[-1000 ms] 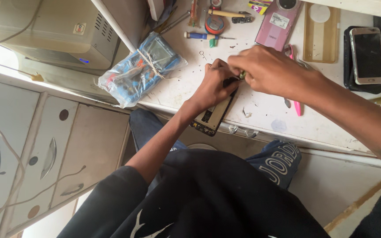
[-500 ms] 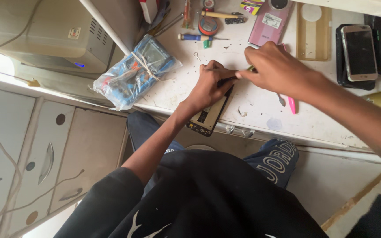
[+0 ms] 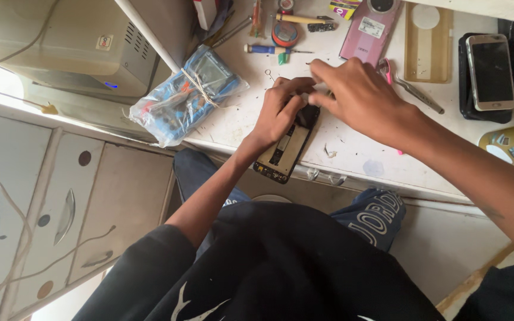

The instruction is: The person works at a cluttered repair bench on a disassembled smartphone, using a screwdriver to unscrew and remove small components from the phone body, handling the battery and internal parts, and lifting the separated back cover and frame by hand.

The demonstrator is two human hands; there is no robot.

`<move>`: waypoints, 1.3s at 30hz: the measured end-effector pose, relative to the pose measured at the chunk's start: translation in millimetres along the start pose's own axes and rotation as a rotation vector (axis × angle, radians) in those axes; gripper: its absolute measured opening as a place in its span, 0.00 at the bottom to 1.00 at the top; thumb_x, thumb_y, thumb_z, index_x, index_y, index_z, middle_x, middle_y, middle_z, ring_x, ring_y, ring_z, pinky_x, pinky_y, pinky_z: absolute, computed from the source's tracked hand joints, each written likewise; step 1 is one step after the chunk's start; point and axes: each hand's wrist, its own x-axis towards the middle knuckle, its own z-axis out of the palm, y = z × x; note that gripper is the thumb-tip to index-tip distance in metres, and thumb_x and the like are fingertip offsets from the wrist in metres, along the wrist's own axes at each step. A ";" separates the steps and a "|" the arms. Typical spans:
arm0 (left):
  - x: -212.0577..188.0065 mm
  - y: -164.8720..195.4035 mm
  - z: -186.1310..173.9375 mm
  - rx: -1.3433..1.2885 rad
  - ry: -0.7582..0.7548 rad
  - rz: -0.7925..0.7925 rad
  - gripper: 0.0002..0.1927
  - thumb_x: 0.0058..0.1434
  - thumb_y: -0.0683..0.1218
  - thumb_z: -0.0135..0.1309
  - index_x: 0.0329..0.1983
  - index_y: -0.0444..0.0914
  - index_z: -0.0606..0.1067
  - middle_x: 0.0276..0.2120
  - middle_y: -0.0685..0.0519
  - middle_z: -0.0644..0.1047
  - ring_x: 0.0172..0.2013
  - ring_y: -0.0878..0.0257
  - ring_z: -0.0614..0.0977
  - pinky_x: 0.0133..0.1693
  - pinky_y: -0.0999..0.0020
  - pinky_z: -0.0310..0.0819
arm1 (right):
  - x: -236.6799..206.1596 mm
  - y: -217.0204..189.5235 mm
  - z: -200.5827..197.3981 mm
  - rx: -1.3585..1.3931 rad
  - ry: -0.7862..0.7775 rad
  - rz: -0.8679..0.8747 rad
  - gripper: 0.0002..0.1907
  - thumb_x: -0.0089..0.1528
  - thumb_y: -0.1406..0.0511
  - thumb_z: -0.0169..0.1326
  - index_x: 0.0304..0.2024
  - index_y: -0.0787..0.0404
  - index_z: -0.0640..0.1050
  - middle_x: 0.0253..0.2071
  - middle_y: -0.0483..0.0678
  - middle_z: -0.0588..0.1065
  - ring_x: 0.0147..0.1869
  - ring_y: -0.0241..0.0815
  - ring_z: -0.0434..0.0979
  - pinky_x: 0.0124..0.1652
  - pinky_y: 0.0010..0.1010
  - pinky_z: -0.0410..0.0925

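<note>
Left fingers point(image 3: 285, 94): curled together over the top end of an opened phone point(image 3: 283, 151), pressing it to the bench; the thumb side is hidden.
Left hand point(image 3: 278, 113): braces the phone body, wrist over the bench edge.
Right fingers point(image 3: 323, 71): drawn together in a pinch at the phone's top end, just beside the left fingertips; whether a tool or small part sits in the pinch cannot be told.
Right hand point(image 3: 364, 98): arched over the same spot, forearm running off to the lower right.
Opened phone: back off, inner boards showing, lying aslant on the white workbench point(image 3: 352, 154) with its lower end past the front edge, above the person's lap.
Step in hand, as judged: fine work on the upper end of the open phone, one hand steadying, the other picking at or seating something small. The next move would call for a firm brace from the left hand and a small, careful pull or press from the right, since the phone overhangs the edge and could tip.
Round about: a bagged blue meter point(image 3: 194, 89) to the left; tweezers point(image 3: 414, 92) and a pink phone back point(image 3: 371, 27) beyond the right hand; a clear case point(image 3: 426, 41); a gold phone point(image 3: 491, 71) on a dark one; a small screwdriver point(image 3: 269, 50); a grey box unit point(image 3: 60, 41) far left.
</note>
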 end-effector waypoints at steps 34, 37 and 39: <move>11.9 65.7 -4.6 0.193 0.064 0.178 0.23 0.60 0.36 0.53 0.60 0.36 0.74 0.54 0.42 0.76 0.55 0.43 0.76 0.58 0.52 0.71 | -23.2 22.9 16.6 0.214 0.380 0.092 0.14 0.65 0.73 0.58 0.45 0.68 0.66 0.42 0.61 0.76 0.39 0.51 0.78 0.37 0.37 0.68; 33.6 83.4 -7.0 0.143 -0.039 0.295 0.25 0.60 0.37 0.54 0.63 0.36 0.72 0.55 0.41 0.76 0.55 0.43 0.77 0.58 0.53 0.72 | -25.2 29.3 12.5 0.186 0.372 0.096 0.13 0.63 0.74 0.59 0.46 0.70 0.69 0.42 0.63 0.75 0.41 0.52 0.79 0.39 0.37 0.71; 43.5 95.8 -11.7 0.151 -0.101 0.359 0.23 0.63 0.38 0.56 0.63 0.36 0.73 0.53 0.42 0.77 0.53 0.45 0.79 0.55 0.54 0.74 | -25.8 31.2 10.5 0.194 0.378 0.109 0.12 0.62 0.75 0.58 0.46 0.71 0.71 0.42 0.61 0.77 0.43 0.51 0.81 0.41 0.37 0.72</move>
